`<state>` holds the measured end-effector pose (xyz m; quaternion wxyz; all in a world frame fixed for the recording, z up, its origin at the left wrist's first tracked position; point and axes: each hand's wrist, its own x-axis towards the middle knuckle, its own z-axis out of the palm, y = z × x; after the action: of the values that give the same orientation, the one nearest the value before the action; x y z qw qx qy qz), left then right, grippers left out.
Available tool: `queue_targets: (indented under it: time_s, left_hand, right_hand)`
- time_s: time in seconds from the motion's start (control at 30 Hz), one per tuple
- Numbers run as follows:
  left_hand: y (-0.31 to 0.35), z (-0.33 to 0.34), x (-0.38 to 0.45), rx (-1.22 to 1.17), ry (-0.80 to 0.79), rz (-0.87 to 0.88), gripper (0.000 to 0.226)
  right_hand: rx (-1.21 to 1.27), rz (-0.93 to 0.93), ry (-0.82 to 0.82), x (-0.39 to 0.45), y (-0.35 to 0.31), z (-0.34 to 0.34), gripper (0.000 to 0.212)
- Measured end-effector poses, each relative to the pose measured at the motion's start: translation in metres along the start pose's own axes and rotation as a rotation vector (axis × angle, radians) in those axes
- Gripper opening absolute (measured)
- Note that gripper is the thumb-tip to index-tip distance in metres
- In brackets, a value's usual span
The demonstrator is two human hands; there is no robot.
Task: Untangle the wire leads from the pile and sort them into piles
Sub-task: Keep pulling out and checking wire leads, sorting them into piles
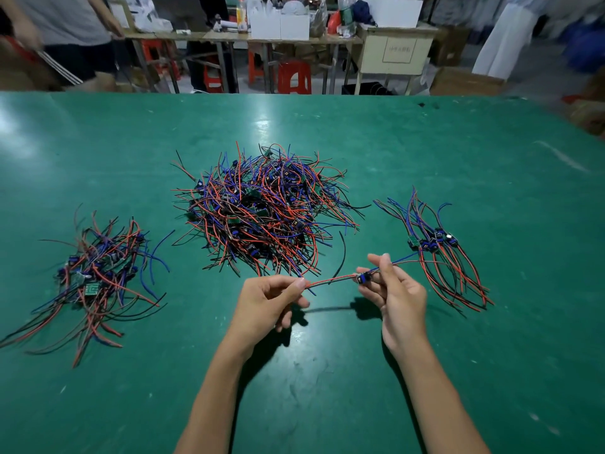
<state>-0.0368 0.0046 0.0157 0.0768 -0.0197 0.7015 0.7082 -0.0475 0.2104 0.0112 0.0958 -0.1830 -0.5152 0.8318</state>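
Note:
A big tangled pile of red, blue and black wire leads [265, 211] with small green boards lies in the middle of the green table [425, 152]. A looser pile [98, 276] lies at the left. A neat, aligned bundle [435, 247] lies at the right. One wire lead [334, 279] is stretched above the table between my hands. My left hand [271, 303] pinches its red and black wire ends. My right hand [393, 290] holds its small board end between thumb and fingers, and its blue wires trail right toward the neat bundle.
Beyond the table's far edge stand red stools [294, 77], workbenches with white boxes [278, 24] and a beige cabinet [393, 50]. A person [65, 34] stands at the far left. Cardboard boxes [465, 81] sit on the floor at the right.

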Motion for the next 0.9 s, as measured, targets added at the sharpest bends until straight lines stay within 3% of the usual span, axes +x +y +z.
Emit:
queue_targets:
  time_s: [0.3, 0.4, 0.5, 0.57, 0.63, 0.7, 0.77, 0.83, 0.9]
  left_hand:
    - [0.001, 0.006, -0.005, -0.048, -0.040, -0.008, 0.028]
    - [0.004, 0.006, -0.005, -0.082, 0.007, 0.021, 0.028]
    - [0.005, 0.007, -0.004, -0.128, 0.053, 0.040, 0.028]
    - [0.005, 0.007, -0.004, -0.153, 0.064, 0.044, 0.029]
    - [0.005, 0.005, -0.003, -0.171, 0.065, 0.043, 0.028]
    - [0.004, 0.004, -0.003, -0.185, 0.067, 0.045, 0.028]
    - [0.003, 0.002, -0.001, -0.196, 0.082, 0.049, 0.029]
    - [0.001, 0.002, 0.000, -0.208, 0.096, 0.054, 0.029]
    - [0.000, 0.003, 0.002, -0.216, 0.101, 0.057, 0.030]
  right_hand:
    - [-0.022, -0.262, 0.140, 0.017, -0.017, 0.001, 0.027]
    - [-0.510, -0.502, 0.262, 0.057, -0.053, -0.006, 0.030]
    - [-1.058, -0.584, 0.367, 0.101, -0.076, -0.012, 0.037]
    - [-1.458, -0.480, 0.317, 0.123, -0.074, -0.018, 0.042]
    - [-1.710, -0.190, 0.199, 0.134, -0.060, -0.025, 0.061]
    - [-1.746, -0.083, 0.188, 0.133, -0.050, -0.027, 0.072]
    - [-1.697, -0.340, 0.283, 0.126, -0.046, -0.020, 0.071]
    - [-1.594, -0.664, 0.293, 0.114, -0.045, -0.006, 0.050]
    - [-1.524, -0.606, 0.141, 0.098, -0.046, 0.014, 0.029]
